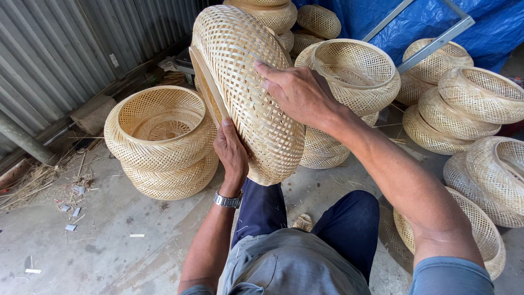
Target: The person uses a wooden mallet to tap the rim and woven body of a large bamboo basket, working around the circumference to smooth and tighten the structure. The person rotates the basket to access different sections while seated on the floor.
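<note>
A round woven bamboo basket [240, 65] is held tilted on its side in front of me, its rim facing left. My left hand [231, 153] grips the lower part of its rim from below; a metal watch sits on that wrist. My right hand [297, 90] lies flat on the basket's woven outer wall, fingers pressed against it. My knees in dark blue trousers are just under the basket.
A stack of similar baskets [164, 142] stands on the concrete floor at the left. More baskets [355, 71] pile up behind and to the right [480, 98]. A corrugated metal wall [60, 49] runs along the left, a blue tarp [491, 27] at the back right.
</note>
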